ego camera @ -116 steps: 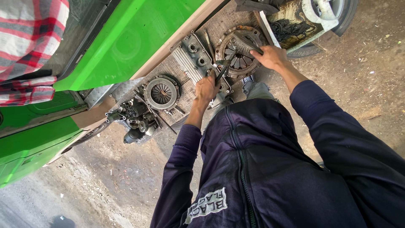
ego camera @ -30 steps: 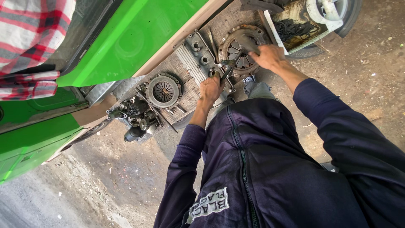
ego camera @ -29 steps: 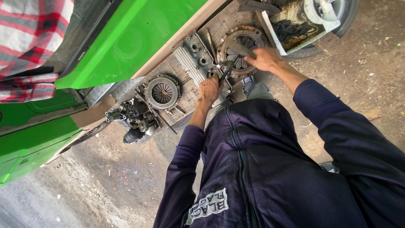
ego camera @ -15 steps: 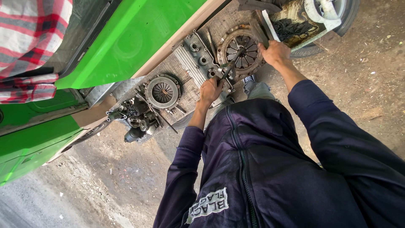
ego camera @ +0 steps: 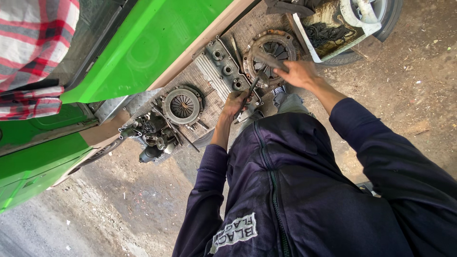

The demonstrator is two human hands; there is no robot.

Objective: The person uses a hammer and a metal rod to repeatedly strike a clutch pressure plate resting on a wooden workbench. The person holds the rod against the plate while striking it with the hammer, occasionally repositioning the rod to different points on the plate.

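My left hand [ego camera: 234,101] is closed around a thin dark metal rod [ego camera: 249,92] that stands slanted against the end of a grey ribbed engine cover [ego camera: 222,66]. My right hand [ego camera: 299,74] grips a dark bar-like tool [ego camera: 267,59] that reaches across a rusty round clutch plate [ego camera: 273,47]. Both parts lie on a worn board beside a green vehicle body [ego camera: 157,38]. My dark blue jacket sleeves fill the lower right.
A second round clutch part [ego camera: 182,105] and a cluster of small greasy engine pieces [ego camera: 153,135] lie to the left. An oily white tray [ego camera: 332,29] and a tyre [ego camera: 388,14] sit top right. A person's plaid sleeve [ego camera: 33,47] is top left. Dirt ground surrounds everything.
My right hand has drawn back slightly from the clutch plate's rim, with the bar now lying across the plate. My left hand has stayed on the rod.
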